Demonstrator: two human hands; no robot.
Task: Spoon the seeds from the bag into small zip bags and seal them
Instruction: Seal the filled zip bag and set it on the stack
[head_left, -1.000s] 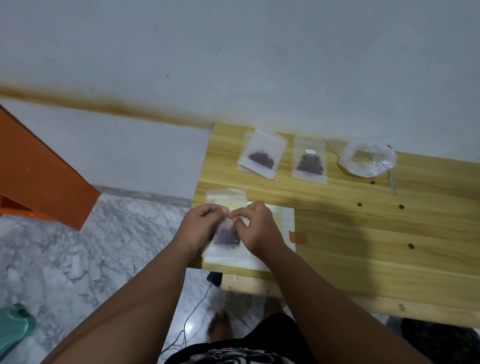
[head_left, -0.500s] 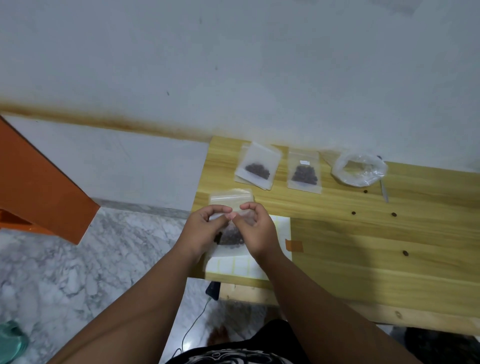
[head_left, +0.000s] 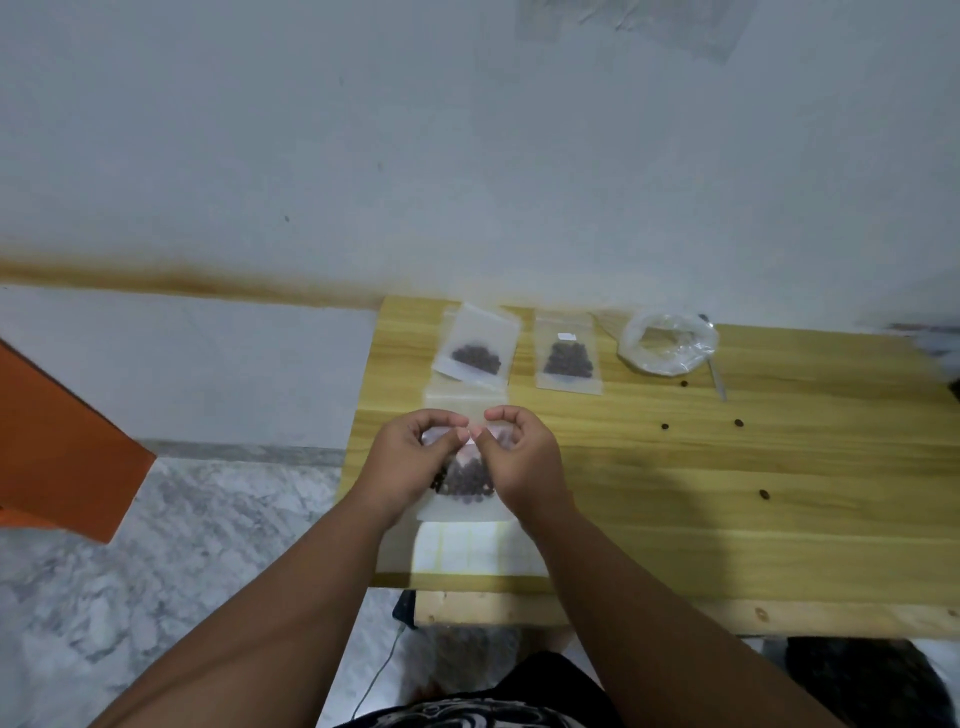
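Observation:
A small clear zip bag (head_left: 464, 480) holding dark seeds is held upright above the wooden table's (head_left: 727, 467) left end. My left hand (head_left: 415, 452) and my right hand (head_left: 519, 457) both pinch its top edge, fingertips meeting in the middle. Two filled zip bags (head_left: 475, 348) (head_left: 567, 358) lie flat near the wall. The large clear seed bag (head_left: 667, 343) sits open to their right, with a metal spoon (head_left: 716, 371) lying beside it.
Empty zip bags (head_left: 449, 400) lie just beyond my hands. A white label sheet (head_left: 467, 553) rests at the table's near edge. Several loose seeds (head_left: 737, 423) dot the table to the right. An orange panel (head_left: 57, 447) leans at left over marble floor.
The view has tilted up and the hands sit slightly farther over the table. Both hands keep pinching the bag's top edge, fingertips staying together at the middle.

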